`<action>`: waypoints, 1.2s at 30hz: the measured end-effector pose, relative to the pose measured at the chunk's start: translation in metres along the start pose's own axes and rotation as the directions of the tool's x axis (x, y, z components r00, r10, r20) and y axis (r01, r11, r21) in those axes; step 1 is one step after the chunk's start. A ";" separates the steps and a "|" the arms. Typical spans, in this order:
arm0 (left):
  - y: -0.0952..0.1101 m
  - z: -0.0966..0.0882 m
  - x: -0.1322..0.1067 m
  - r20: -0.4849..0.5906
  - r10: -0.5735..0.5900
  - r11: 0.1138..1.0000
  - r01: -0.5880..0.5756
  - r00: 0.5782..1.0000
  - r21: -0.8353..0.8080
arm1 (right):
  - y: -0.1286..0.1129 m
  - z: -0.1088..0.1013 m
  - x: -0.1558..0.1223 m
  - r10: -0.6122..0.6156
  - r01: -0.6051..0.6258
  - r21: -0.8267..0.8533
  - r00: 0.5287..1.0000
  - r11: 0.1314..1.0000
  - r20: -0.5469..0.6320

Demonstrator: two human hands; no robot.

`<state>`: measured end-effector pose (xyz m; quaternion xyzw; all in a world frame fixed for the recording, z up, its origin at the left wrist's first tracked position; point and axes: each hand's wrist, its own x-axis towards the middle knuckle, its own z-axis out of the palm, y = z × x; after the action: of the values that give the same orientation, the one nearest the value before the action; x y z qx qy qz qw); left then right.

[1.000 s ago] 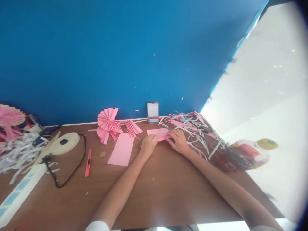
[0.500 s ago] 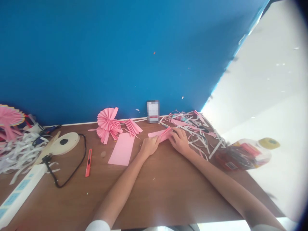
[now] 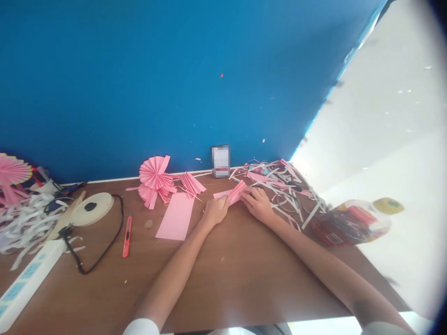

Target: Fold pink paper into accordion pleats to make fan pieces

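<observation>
Between my two hands is a pleated strip of pink paper, its folds standing up off the table. My left hand grips its left end with closed fingers. At the other end, the fingers of my right hand close on the folded edge; the fingertips are partly hidden. A flat piece of pink paper lies just behind my left hand. Left of that hand rests a flat pink sheet, with pink folded paper fans and a small pleated piece behind it.
A red box cutter lies left. Further left are a power strip with a black cord, a cream tape roll and white paper shreds. Paper scraps, a bottle and a phone-like object are behind and right.
The pleated paper is tilted more upright, and my right hand's fingers have shifted slightly down and left along it. My left hand keeps its hold. The whole view has shifted slightly.
</observation>
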<state>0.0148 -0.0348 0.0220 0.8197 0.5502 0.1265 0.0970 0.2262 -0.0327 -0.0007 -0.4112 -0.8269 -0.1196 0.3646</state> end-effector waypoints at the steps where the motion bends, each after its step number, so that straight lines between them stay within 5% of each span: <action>1: 0.000 0.001 0.000 0.005 0.006 1.000 -0.006 1.000 0.012 | 0.000 0.000 0.001 -0.010 0.010 -0.007 1.000 1.000 0.011; 5: 0.001 0.002 -0.001 -0.004 0.002 0.999 -0.002 1.000 0.043 | -0.002 -0.001 0.003 -0.007 0.007 -0.001 0.998 1.000 0.064; 9: -0.001 -0.001 -0.004 -0.126 -0.058 0.998 0.057 0.990 -0.010 | 0.000 -0.001 0.001 0.183 -0.182 0.065 0.983 0.981 -0.012; 15: -0.006 0.001 -0.004 -0.267 -0.089 0.996 0.078 0.959 -0.050 | 0.013 0.001 -0.001 0.521 -0.515 0.083 0.843 0.853 -0.133; 19: -0.006 0.007 -0.002 -0.339 0.133 0.991 -0.134 0.931 0.020 | 0.015 -0.006 0.003 0.468 -0.441 0.156 0.826 0.884 -0.315; 21: -0.006 0.008 -0.003 -0.336 0.224 0.974 -0.212 0.915 0.073 | 0.013 -0.012 0.003 0.351 -0.326 0.129 0.877 0.936 -0.328; 24: -0.006 0.010 -0.007 -0.296 0.309 0.950 -0.281 0.904 0.134 | 0.005 -0.017 0.001 0.027 -0.020 0.076 0.995 0.997 -0.093; 28: -0.008 0.011 -0.012 -0.201 0.357 0.930 -0.327 0.912 0.166 | -0.009 -0.013 0.003 -0.271 0.278 0.014 0.921 0.960 0.281; 36: -0.021 0.004 -0.017 -0.082 0.426 0.903 -0.418 0.901 0.098 | -0.011 -0.025 0.017 -0.151 0.197 -0.020 0.804 0.980 0.575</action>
<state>-0.0082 -0.0423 0.0098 0.9150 0.3683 0.1645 0.0070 0.2233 -0.0421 0.0299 -0.3645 -0.9267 -0.0564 0.0716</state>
